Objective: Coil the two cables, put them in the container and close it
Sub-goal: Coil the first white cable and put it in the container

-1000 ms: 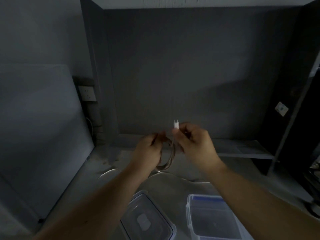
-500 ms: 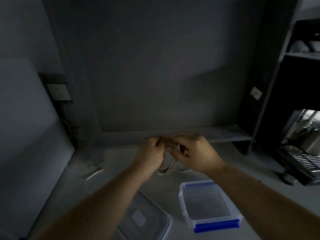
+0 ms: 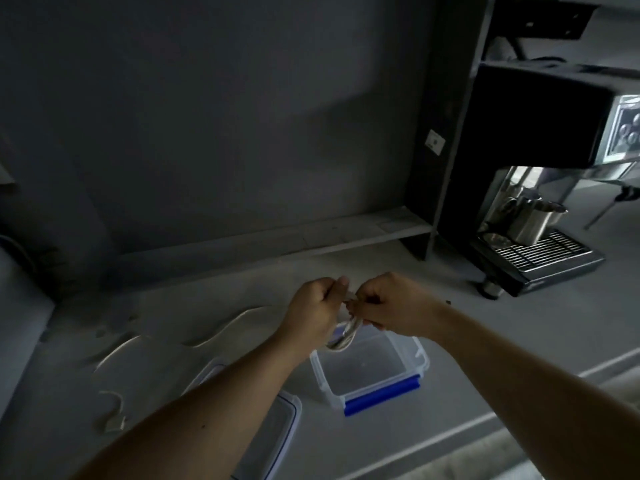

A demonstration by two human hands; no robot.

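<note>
My left hand [image 3: 317, 306] and my right hand [image 3: 391, 304] are pressed together above the counter, both closed on a pale coiled cable [image 3: 343, 337] whose loops hang below my fingers. Right under the coil sits the clear open container [image 3: 377, 370] with a blue clip on its near edge. Its clear lid [image 3: 277, 434] lies flat to the left, partly hidden by my left forearm. A second pale cable [image 3: 225, 329] lies loose and wavy across the counter to the left.
An espresso machine [image 3: 540, 216] with a steel jug on its drip tray stands at the right. A low ledge [image 3: 311, 233] runs along the dark back wall. The grey counter [image 3: 485, 341] ends in a front edge at lower right.
My view has swung right and down, bringing the espresso machine in. My hands came closer together and lowered the coil over the open container; the white plug end no longer sticks up.
</note>
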